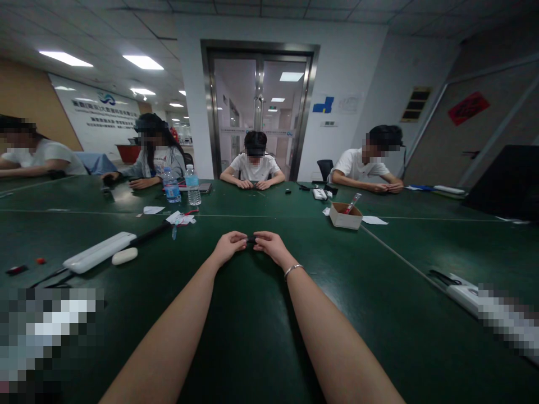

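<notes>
Both of my arms reach forward over the green table [252, 314]. A small black object [251, 239] is pinched between my two hands, just above or on the tabletop; it is too small to tell its kind. My left hand [231, 247] closes its fingertips on the object's left end. From the other side, my right hand [270, 247] grips the right end, thumb and fingers together. A silver bracelet [293, 271] circles my right wrist. The fingers partly hide the object.
Left of my hands lie a white power strip [100, 252], a white oval item [125, 256] and paper scraps [181, 217]. Two water bottles [193, 186] stand farther back. A small box [345, 216] sits to the right. Several people sit around the table.
</notes>
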A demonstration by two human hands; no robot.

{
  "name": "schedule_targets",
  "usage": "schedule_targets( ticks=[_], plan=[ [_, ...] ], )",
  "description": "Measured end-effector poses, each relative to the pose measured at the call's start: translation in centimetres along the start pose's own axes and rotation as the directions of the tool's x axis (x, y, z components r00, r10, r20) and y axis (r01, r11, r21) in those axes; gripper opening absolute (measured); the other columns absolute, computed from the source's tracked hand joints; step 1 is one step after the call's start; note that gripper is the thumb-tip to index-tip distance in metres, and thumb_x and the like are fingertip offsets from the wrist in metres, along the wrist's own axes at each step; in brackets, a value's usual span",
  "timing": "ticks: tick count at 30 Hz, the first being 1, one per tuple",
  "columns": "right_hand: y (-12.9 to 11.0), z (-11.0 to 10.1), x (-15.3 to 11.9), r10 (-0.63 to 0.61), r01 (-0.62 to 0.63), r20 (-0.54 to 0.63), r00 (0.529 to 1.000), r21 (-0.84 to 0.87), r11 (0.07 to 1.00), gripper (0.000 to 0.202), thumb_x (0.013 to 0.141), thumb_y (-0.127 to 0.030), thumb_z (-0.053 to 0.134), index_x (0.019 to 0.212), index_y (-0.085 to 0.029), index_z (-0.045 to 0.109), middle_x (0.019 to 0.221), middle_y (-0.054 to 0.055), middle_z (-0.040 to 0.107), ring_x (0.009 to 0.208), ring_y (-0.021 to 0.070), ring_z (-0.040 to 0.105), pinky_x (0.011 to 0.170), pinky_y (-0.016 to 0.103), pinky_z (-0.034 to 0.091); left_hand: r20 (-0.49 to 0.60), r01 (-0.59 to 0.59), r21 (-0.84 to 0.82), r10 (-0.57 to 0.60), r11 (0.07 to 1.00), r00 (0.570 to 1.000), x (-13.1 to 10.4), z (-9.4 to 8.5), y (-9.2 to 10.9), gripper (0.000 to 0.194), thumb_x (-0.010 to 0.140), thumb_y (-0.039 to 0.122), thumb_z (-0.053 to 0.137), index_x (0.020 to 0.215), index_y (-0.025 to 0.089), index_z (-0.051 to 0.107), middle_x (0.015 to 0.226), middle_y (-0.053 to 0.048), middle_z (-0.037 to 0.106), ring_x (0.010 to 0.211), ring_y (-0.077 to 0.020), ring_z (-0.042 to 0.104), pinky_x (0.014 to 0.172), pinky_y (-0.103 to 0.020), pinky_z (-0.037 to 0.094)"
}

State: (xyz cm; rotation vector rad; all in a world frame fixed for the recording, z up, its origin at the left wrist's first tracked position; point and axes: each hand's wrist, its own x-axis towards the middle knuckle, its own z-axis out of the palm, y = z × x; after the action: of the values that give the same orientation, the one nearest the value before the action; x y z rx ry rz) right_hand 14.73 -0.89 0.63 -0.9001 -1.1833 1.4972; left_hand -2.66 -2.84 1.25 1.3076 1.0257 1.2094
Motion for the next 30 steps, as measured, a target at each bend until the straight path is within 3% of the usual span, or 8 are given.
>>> schedule_targets(
  ticks=[7,18,24,30],
  plan=[
    [0.06,0.00,0.02,-0.023,0.023,0.000,1.000,-0.019,1.000,0.022,0.074,0.000,0.064,0.093,-0.010,0.065,0.080,0.004,0.063,0.062,0.0102,0.063,0.063,0.021,0.059,-0.008,-0.015,0.048,0.015,0.999,1.000,0.26,0.13,-0.34,0.030,0.064,0.027,0.075,0.087,0.012,0.063,0.080,-0.006,0.067,0.073,-0.0147,0.063,0.078,-0.034,0.054],
    [0.01,-0.20,0.00,-0.012,0.012,0.018,1.000,0.018,1.000,0.021,0.075,-0.001,0.063,0.094,-0.011,0.064,0.084,0.005,0.063,0.059,0.0100,0.063,0.061,0.021,0.058,-0.032,0.059,0.060,-0.057,0.996,0.998,0.52,0.23,-0.22,0.021,0.073,0.025,0.069,0.085,0.009,0.063,0.073,-0.007,0.067,0.066,-0.0127,0.064,0.063,-0.023,0.053],
    [0.11,-0.30,-0.06,-0.037,0.037,0.049,0.998,0.004,0.999,0.022,0.077,-0.001,0.060,0.096,-0.011,0.064,0.078,0.004,0.062,0.062,0.0101,0.063,0.062,0.021,0.057,-0.027,0.072,0.077,-0.070,0.994,0.997,0.34,0.19,0.02,0.017,0.074,0.024,0.068,0.083,0.009,0.063,0.070,-0.007,0.067,0.064,-0.0131,0.064,0.063,-0.023,0.053],
    [0.24,-0.43,0.05,-0.036,0.035,0.068,0.997,0.019,0.999,0.023,0.074,-0.002,0.064,0.094,-0.012,0.066,0.088,0.005,0.062,0.068,0.0111,0.063,0.064,0.021,0.057,-0.033,0.109,0.120,-0.105,0.987,0.994,0.92,0.03,-0.50,0.022,0.077,0.031,0.064,0.081,0.010,0.061,0.063,-0.006,0.066,0.059,-0.0127,0.063,0.058,-0.022,0.050]
  ],
)
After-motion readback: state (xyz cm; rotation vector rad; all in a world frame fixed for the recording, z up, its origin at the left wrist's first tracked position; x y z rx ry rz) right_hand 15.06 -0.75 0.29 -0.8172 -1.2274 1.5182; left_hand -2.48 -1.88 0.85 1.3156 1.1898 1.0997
